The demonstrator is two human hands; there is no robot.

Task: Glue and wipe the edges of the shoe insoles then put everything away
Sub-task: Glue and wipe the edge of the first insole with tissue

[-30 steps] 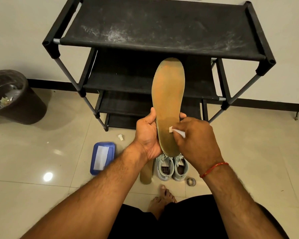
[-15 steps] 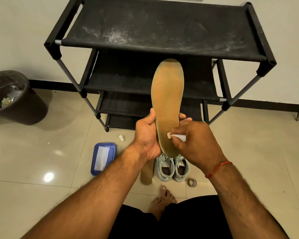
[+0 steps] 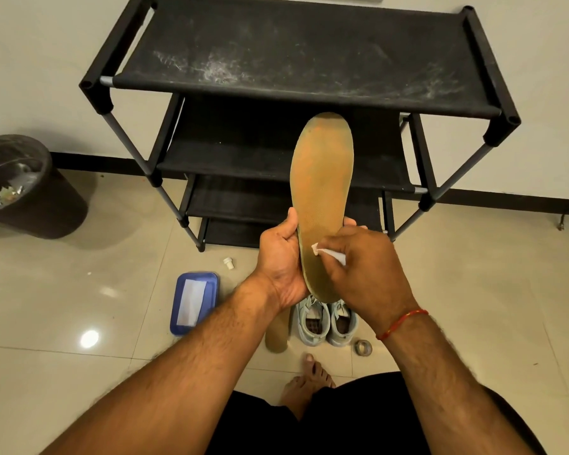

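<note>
My left hand (image 3: 281, 261) grips a tan shoe insole (image 3: 322, 188) by its heel end and holds it upright, toe pointing away from me. My right hand (image 3: 365, 267) pinches a small white glue tube (image 3: 329, 252), whose nozzle touches the insole's surface near the heel. A second tan insole (image 3: 276, 336) lies on the floor below, partly hidden by my left wrist. Beside it stands a pair of light grey-green shoes (image 3: 326, 323). The tube's white cap (image 3: 229, 262) lies on the tiles.
A black shoe rack (image 3: 303, 60) with several shelves stands against the wall ahead. A dark waste bin (image 3: 27, 188) is at the left. A blue box with white wipes (image 3: 194, 300) and a tape roll (image 3: 363, 347) sit on the floor near my bare foot (image 3: 307, 382).
My right hand has slid the tube's nozzle slightly left and toward the heel on the insole. The left hand keeps the same hold.
</note>
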